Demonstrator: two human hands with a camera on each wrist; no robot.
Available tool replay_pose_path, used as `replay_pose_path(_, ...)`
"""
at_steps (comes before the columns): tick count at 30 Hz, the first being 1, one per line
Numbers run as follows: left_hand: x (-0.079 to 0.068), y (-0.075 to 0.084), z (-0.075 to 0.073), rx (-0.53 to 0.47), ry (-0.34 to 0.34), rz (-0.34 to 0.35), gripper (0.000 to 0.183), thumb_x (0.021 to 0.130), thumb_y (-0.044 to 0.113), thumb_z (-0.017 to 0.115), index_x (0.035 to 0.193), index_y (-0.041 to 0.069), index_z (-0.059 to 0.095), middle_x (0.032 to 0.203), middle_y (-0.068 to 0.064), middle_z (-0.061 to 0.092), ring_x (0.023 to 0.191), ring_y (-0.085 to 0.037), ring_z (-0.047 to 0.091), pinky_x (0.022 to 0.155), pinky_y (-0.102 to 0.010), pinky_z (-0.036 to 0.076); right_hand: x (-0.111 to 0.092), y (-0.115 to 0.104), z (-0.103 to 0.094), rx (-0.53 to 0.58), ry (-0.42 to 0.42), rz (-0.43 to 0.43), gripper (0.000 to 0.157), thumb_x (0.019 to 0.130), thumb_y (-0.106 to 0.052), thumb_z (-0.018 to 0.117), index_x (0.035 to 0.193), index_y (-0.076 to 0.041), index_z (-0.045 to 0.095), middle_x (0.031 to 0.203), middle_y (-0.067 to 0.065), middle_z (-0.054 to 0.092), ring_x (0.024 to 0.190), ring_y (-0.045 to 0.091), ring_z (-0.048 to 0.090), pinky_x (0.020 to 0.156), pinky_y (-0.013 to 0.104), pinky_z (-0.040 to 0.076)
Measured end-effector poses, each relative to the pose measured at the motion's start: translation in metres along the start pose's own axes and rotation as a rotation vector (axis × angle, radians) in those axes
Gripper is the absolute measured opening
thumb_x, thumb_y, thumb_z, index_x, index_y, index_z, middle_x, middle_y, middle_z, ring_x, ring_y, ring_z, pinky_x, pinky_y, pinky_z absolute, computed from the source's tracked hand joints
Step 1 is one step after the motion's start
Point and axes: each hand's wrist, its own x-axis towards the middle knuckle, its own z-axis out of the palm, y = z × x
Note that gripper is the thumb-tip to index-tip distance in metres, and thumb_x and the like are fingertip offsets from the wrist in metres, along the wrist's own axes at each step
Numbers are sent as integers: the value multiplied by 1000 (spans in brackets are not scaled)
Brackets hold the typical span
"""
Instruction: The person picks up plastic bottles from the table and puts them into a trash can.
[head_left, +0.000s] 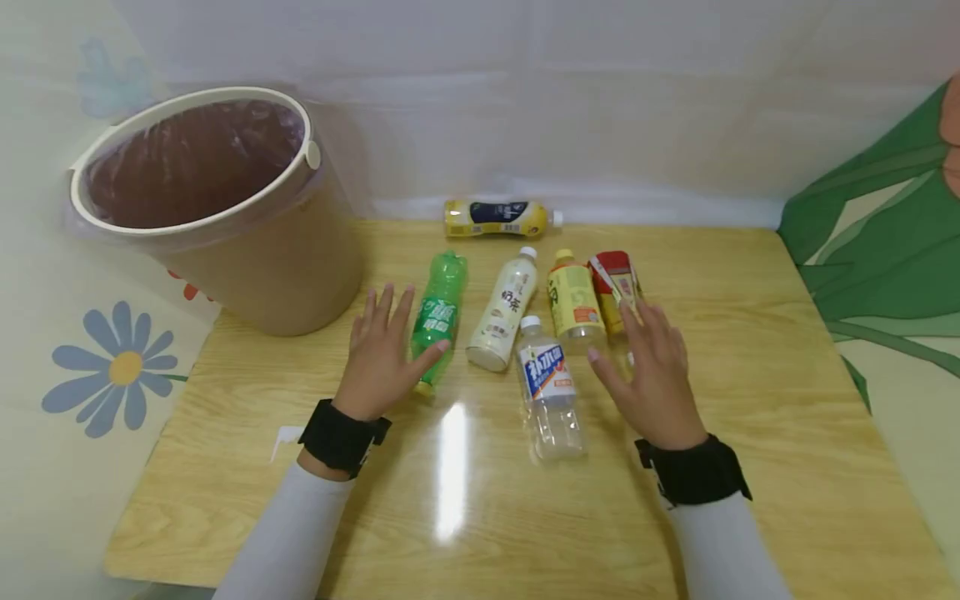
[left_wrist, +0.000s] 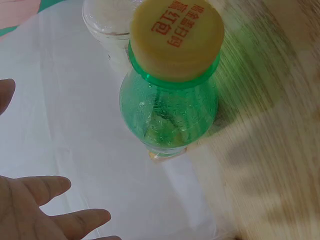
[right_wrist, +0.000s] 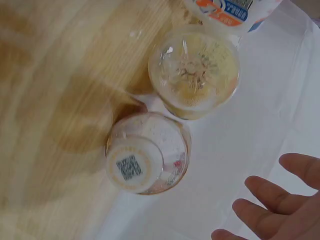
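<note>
My left hand (head_left: pixel 381 362), fingers spread, is just left of a green plastic bottle (head_left: pixel 438 317); its yellow cap (left_wrist: pixel 177 37) faces the left wrist camera. Over the right side of the group is my right hand (head_left: pixel 651 375), fingers apart and holding nothing. It partly hides a red-and-yellow bottle (head_left: pixel 613 273). Beside that lies a yellow-labelled bottle (head_left: pixel 574 298), whose clear base (right_wrist: pixel 195 70) shows in the right wrist view. Between the hands lie a cream milk tea bottle (head_left: pixel 505 312) and a clear bottle (head_left: pixel 549 379) with a white-and-blue label. Whether either hand touches a bottle, I cannot tell.
A tan bin (head_left: pixel 300 258) lined with a clear bag stands at the table's back left. Another yellow bottle with a dark label (head_left: pixel 497 218) lies sideways along the back edge. White cloth (head_left: pixel 600 125) hangs behind the wooden table (head_left: pixel 787 400).
</note>
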Motion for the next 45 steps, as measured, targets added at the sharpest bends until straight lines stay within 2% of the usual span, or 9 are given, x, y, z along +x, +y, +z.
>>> replay_pose_path(5, -1, -1, -1, -6, 0, -1, 89, 86, 70, 46, 151, 20, 12, 154, -16, 6, 136, -25, -12, 104, -65, 10, 20, 15, -1, -22, -28, 48, 74, 91, -29, 63, 148, -9, 22, 147, 25, 19, 133, 42, 15, 103, 65, 13)
replay_pose_path(12, -2, 2, 3, -6, 0, 13, 88, 86, 70, 46, 151, 20, 12, 152, -19, 9, 137, -28, -11, 105, -64, 8, 39, 44, 7, -27, -169, 256, 75, 94, -31, 57, 149, -6, 14, 148, 29, 8, 125, 51, 25, 96, 67, 28)
replay_pose_path(18, -4, 3, 7, 7, 1, 20, 90, 86, 72, 44, 151, 19, 13, 153, -18, 7, 137, -31, -8, 106, -63, 7, 37, 57, 18, -51, -200, 349, 86, 92, -29, 61, 150, -6, 2, 140, 38, 16, 108, 56, 41, 87, 66, 38)
replay_pose_path(25, -5, 1, 6, 18, -10, 8, 91, 85, 72, 45, 151, 21, 9, 153, -17, 9, 137, -26, -11, 105, -64, 9, 34, 60, 20, -39, -196, 389, 85, 95, -30, 57, 149, -6, -4, 135, 42, 20, 107, 57, 40, 85, 67, 38)
replay_pose_path(31, -5, 2, -4, -57, -41, -21, 91, 86, 67, 49, 151, 18, 9, 153, -16, 7, 137, -27, -10, 106, -62, 8, 27, 62, 15, 5, -158, 404, 82, 96, -29, 54, 150, -10, -4, 139, 38, 16, 105, 56, 42, 82, 67, 39)
replay_pose_path(36, -4, 5, -13, -188, -45, -43, 89, 87, 63, 53, 151, 24, 5, 155, -9, 7, 138, -21, -7, 107, -58, 12, 18, 41, -6, 92, -86, 366, 81, 97, -33, 53, 150, -19, -6, 144, 33, 11, 104, 53, 44, 77, 66, 43)
replay_pose_path(39, -2, 12, -15, -254, -23, -28, 88, 87, 60, 56, 151, 27, 7, 154, -6, 9, 138, -24, 6, 105, -57, 23, 14, 18, -15, 157, -37, 299, 81, 96, -31, 56, 151, -24, -3, 144, 30, 14, 104, 46, 46, 76, 60, 48)
replay_pose_path(43, -1, 28, -14, -406, -31, -15, 86, 86, 53, 62, 149, 36, 6, 152, 0, 12, 126, -31, 34, 93, -52, 41, 10, -13, -21, 240, 5, 218, 82, 94, -25, 60, 150, -32, 1, 144, 23, 18, 108, 37, 46, 79, 50, 51)
replay_pose_path(45, 0, 39, -13, -493, -43, -9, 85, 86, 52, 63, 148, 40, 5, 150, 2, 16, 122, -29, 39, 91, -49, 43, 7, -27, -22, 260, 19, 175, 83, 93, -22, 62, 150, -33, 3, 144, 21, 20, 109, 34, 45, 80, 49, 51)
